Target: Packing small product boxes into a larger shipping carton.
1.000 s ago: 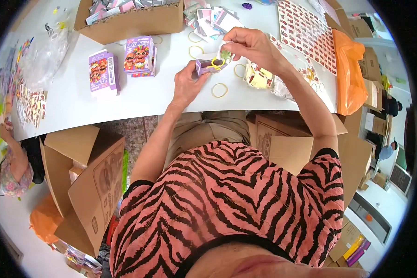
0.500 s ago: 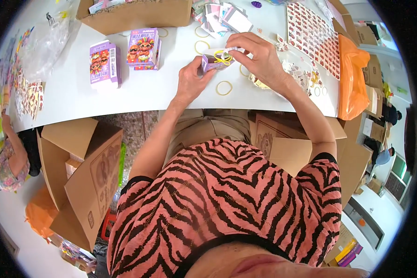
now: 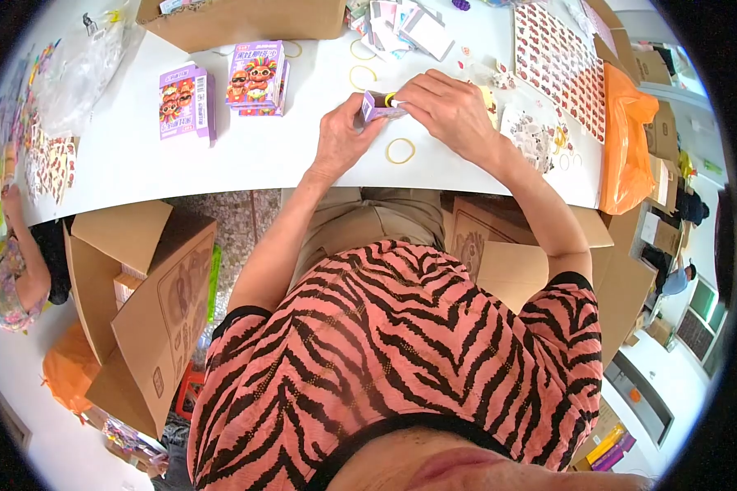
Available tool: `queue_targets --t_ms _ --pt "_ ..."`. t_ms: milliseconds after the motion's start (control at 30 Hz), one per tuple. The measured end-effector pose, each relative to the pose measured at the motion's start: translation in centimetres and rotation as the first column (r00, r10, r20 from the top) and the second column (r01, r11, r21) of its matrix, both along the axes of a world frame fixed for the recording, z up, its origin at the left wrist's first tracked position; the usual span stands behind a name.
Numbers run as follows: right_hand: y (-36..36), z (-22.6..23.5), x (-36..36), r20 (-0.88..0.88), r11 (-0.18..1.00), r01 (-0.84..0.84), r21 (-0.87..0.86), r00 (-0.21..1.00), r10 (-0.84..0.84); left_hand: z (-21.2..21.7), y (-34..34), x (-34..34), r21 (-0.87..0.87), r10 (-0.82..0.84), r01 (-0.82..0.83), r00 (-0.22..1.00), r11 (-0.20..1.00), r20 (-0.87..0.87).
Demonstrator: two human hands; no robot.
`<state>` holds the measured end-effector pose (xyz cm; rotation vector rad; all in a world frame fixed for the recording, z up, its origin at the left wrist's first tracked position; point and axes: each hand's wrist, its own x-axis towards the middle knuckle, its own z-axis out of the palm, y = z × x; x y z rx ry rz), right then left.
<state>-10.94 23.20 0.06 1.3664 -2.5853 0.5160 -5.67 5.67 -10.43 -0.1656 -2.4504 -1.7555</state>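
Purple box [image 3: 371, 106] sits at twelve o'clock, clamped in my left hand [image 3: 341, 141], while my right hand [image 3: 450, 112], its grip I can't tell, now covers more of the yellow loop [image 3: 390, 100], probably deeper inside.

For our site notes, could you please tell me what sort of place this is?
Probably a packing workshop: purple boxes and a printed sheet on a white table, an open carton beside it.

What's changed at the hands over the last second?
The right hand has moved in against the open end of the small purple box; less of the yellow loop shows there. The left hand still holds that box; the stacked purple boxes stayed put.
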Motion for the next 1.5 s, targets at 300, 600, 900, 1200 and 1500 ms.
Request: queue_targets --t_ms 300,600,900,1200,1500 --pt "-0.6 0.3 0.7 -0.068 0.991 0.040 -0.128 0.997 -0.049 -0.2 0.2 0.0 0.056 0.024 -0.021 0.998 0.998 -0.057" --pt "0.7 0.0 1.5 0.261 0.990 0.132 0.056 0.955 -0.142 0.2 0.0 0.0 0.017 -0.004 0.004 1.000 1.000 0.018" --pt "0.0 -0.9 2.7 0.276 0.991 0.128 -0.030 0.954 -0.114 -0.4 0.2 -0.1 0.070 -0.008 0.010 0.999 0.997 -0.033" --pt "3.1 -1.3 4.7 0.468 0.765 0.357 -0.536 0.880 -0.083 3.3 0.5 1.5 0.410 -0.260 0.197 0.960 0.891 0.104" --pt "2.7 -1.6 7.1 0.527 0.657 0.417 -0.628 0.849 -0.035 7.4 0.5 3.9 0.259 -0.316 0.269 0.936 0.927 0.156"
